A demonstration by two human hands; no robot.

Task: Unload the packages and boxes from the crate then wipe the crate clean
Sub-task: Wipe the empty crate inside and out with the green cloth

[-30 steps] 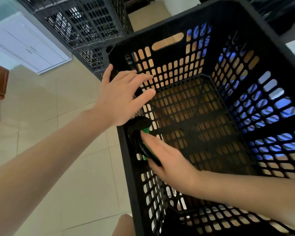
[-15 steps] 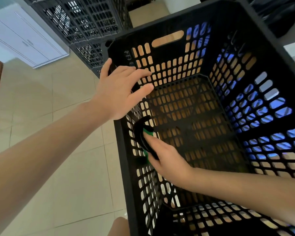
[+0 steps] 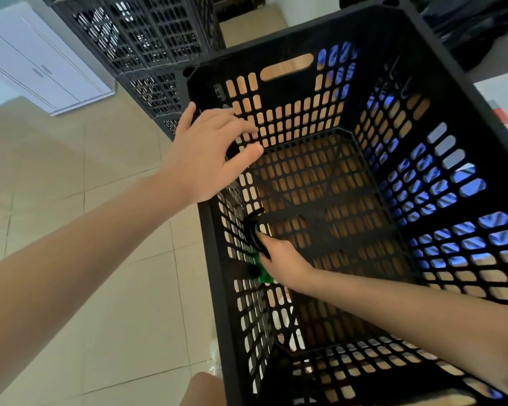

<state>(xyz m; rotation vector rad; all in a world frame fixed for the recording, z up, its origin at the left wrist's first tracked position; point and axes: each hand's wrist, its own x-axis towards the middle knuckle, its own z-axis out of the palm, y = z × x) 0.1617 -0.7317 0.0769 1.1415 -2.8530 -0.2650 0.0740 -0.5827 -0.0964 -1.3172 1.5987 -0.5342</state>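
Note:
A black perforated plastic crate (image 3: pixel 458 92) fills the right of the head view, with nothing lying on its floor. My left hand (image 3: pixel 206 159) rests on the crate's left rim, thumb on the outside and fingers spread over the top edge. Reaching down inside, my right hand (image 3: pixel 282 262) presses a black and green cloth (image 3: pixel 258 259) against the inner face of the left wall, about halfway down. Part of the cloth is hidden under my fingers.
More black crates (image 3: pixel 147 39) are stacked at the back left. A white cabinet (image 3: pixel 38 65) stands further left on the beige tiled floor (image 3: pixel 100 303). My knee (image 3: pixel 206 388) shows at the bottom edge, next to the crate's near corner.
My right hand has slid the cloth down the left inner wall, deeper into the crate. My left hand has stayed on the rim.

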